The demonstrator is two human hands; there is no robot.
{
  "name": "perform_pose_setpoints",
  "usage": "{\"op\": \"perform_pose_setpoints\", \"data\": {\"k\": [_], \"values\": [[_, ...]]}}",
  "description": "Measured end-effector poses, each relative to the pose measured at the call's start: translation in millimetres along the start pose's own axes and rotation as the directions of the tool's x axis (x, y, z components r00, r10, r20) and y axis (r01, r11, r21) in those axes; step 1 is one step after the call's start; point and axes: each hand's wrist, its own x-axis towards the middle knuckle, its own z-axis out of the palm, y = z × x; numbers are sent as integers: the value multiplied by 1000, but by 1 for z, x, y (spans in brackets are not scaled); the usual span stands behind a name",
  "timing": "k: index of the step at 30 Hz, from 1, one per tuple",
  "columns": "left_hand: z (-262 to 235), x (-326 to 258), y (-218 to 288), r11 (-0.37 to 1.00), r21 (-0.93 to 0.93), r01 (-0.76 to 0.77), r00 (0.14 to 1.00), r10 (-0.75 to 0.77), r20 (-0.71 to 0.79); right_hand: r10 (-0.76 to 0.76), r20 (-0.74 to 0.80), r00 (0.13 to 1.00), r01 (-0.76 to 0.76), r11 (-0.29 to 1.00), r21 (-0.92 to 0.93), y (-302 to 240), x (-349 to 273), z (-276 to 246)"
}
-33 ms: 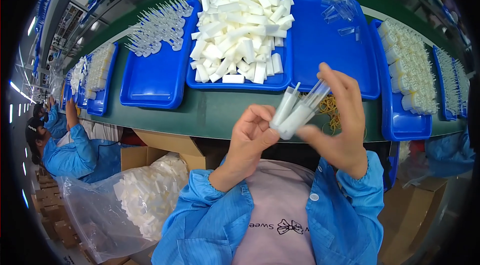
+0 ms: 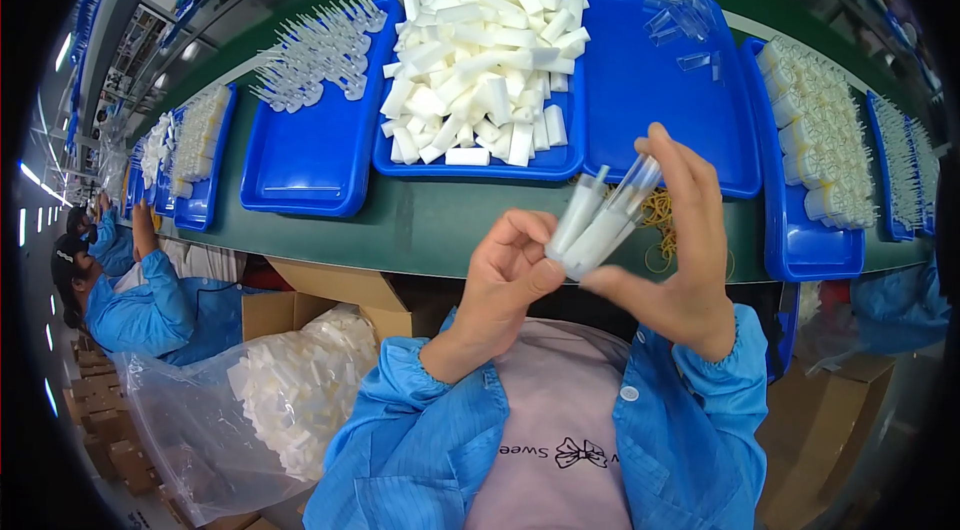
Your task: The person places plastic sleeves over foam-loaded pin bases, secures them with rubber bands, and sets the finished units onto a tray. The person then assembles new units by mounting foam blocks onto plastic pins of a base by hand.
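- Head view, looking down: two bare hands meet above the near edge of a dark green worktable (image 2: 440, 220), both sleeves light blue.
- Right hand (image 2: 680, 250) is closed round a small bundle of slim clear plastic tubes (image 2: 600, 220), thumb below and fingers curled over the top; the tubes tilt up and to the right.
- Left hand (image 2: 505, 280) pinches the lower end of the same bundle between thumb and fingertips.
- Just beyond the grip, a few yellow rubber bands (image 2: 660, 220) lie on the table.
- Farther beyond, a blue plastic tray (image 2: 480, 165) holds a heap of white oblong blocks (image 2: 480, 60).
- Right of it, a second blue tray (image 2: 650, 90) carries a few clear plastic pieces (image 2: 680, 15) at its far side.
- Left of the grip and below table level, a clear plastic bag of white pieces (image 2: 290, 390) sits beside a brown cardboard box (image 2: 330, 300).
- Far left, another person in a blue coat (image 2: 140, 300) is seated.
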Motion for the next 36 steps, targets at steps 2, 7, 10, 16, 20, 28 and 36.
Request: {"op": "perform_pose_setpoints", "data": {"k": [2,7,10,16,20,28,36], "values": [[5,0,5,988,-52,144,988,-141,61,-49,104,993,53,998,-33,-2,-3,-2],[22,3,16,938,-136,320,945,-305,119,-60,115,992,73,991,-113,-1,-4,4],[16,6,15,896,-192,400,910,-364,198,-59,101,993,68,994,-81,3,-4,6],[3,17,10,721,-401,565,816,-415,402,-81,204,976,81,997,10,2,-5,12],[-2,22,5,718,-350,602,795,-499,344,-41,255,966,46,999,-13,0,-3,16],[-10,21,-9,650,-495,576,816,-420,398,-28,248,968,27,1000,7,3,-3,20],[-23,28,-22,589,-593,550,835,-385,392,12,287,958,-4,1000,-28,2,-4,28]]}}
